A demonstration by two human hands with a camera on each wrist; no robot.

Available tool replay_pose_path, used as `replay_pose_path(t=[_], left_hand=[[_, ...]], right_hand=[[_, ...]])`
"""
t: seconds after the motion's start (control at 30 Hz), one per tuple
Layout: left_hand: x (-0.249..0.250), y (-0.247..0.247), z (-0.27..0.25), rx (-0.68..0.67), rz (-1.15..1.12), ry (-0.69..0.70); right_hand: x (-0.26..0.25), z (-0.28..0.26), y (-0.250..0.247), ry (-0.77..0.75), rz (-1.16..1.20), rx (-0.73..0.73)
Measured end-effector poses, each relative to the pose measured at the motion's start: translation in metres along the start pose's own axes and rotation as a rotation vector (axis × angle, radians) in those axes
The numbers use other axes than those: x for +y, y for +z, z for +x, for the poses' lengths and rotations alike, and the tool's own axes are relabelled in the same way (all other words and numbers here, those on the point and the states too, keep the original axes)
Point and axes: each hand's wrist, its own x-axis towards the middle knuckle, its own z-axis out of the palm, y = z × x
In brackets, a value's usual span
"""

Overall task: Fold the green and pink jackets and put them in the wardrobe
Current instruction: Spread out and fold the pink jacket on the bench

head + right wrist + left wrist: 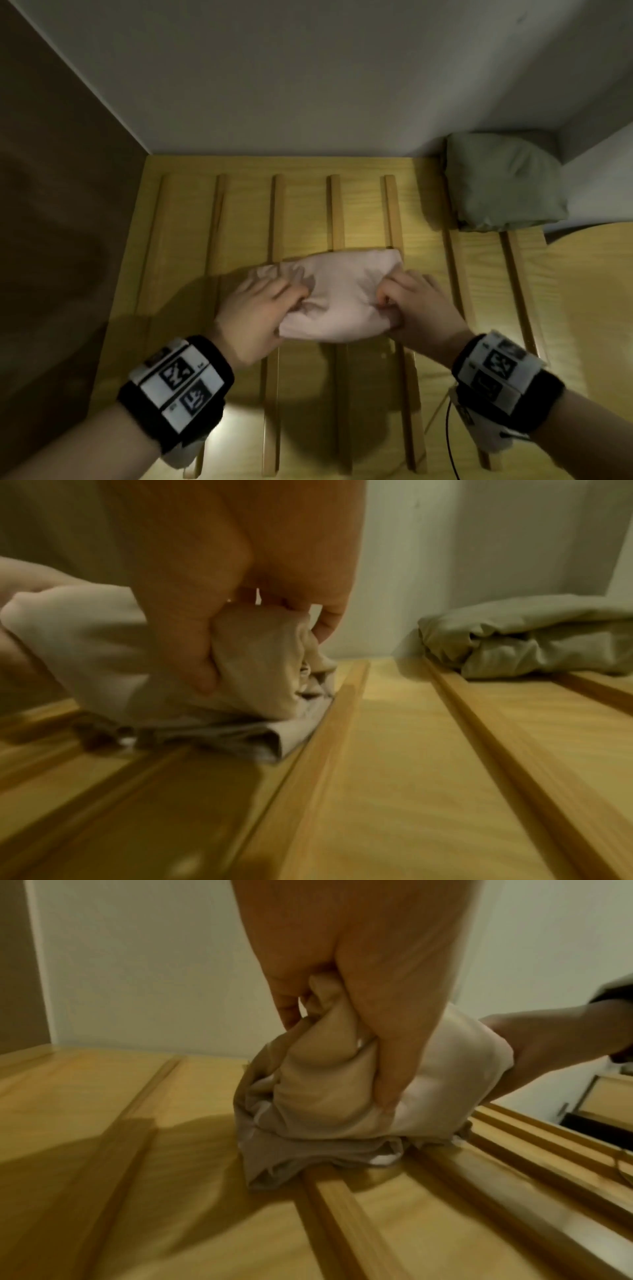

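The folded pink jacket (pixel 339 294) sits on the slatted wooden wardrobe shelf (pixel 308 212), near its middle. My left hand (pixel 263 308) grips the bundle's left end, thumb and fingers curled into the cloth (pixel 318 1085). My right hand (pixel 414 301) grips the right end the same way, its thumb pressed into the pink fabric (pixel 253 669). The bundle's underside touches the slats in both wrist views. The folded green jacket (pixel 503 181) lies in the shelf's back right corner, also visible in the right wrist view as a green bundle (pixel 534 637).
A white back wall (pixel 308 85) closes the shelf, with a brown side panel (pixel 51 205) on the left. Raised wooden slats (pixel 507 750) run front to back. Bare shelf lies between the pink and green bundles and to the left.
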Motion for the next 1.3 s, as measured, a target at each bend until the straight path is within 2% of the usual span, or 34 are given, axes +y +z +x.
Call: replay_pose_path(t=[0.17,0.27,0.3,0.4,0.5,0.57,0.7,0.83,0.9,1.0,1.1,1.17,1.3], left_hand=[[0.005,0.020,-0.012,-0.141,0.057,0.020],[0.003,0.021,-0.011,-0.358,0.010,-0.058],[0.002,0.021,-0.010,-0.387,-0.042,-0.088],[0.000,0.014,0.000,-0.238,-0.254,-0.209],[-0.010,0.008,0.027,-0.090,-0.409,-0.330],[-0.019,0.007,0.046,-0.148,-0.459,-0.377],[-0.018,0.014,0.069,-0.427,-0.543,-0.406],[-0.016,0.022,0.074,-0.481,-0.553,-0.452],[-0.017,0.023,0.072,-0.525,-0.567,-0.491],[-0.020,0.028,0.066,-0.555,-0.580,-0.578],[-0.021,0.031,0.057,-0.554,-0.702,-0.680],[-0.019,0.033,0.050,-0.478,-0.856,-0.733],[-0.006,0.037,0.035,-0.172,-1.169,-0.890]], right_hand=[[-0.006,-0.015,0.022,-0.061,-0.066,-0.023],[-0.001,-0.014,0.031,-0.058,-0.049,-0.227],[0.003,-0.015,0.034,-0.057,-0.034,-0.286],[0.005,-0.017,0.031,-0.060,0.145,-0.291],[0.008,-0.020,0.025,0.089,0.466,-0.226],[0.008,-0.022,0.024,0.150,0.524,-0.229],[0.004,-0.028,0.032,0.178,0.616,-0.305],[-0.004,-0.031,0.042,0.217,0.605,-0.453],[-0.005,-0.032,0.044,0.243,0.587,-0.419],[-0.004,-0.031,0.045,0.302,0.600,-0.260],[-0.005,-0.024,0.040,0.304,0.577,-0.146],[-0.005,-0.018,0.036,0.314,0.586,-0.070],[0.002,0.003,0.029,0.360,0.635,0.033]])
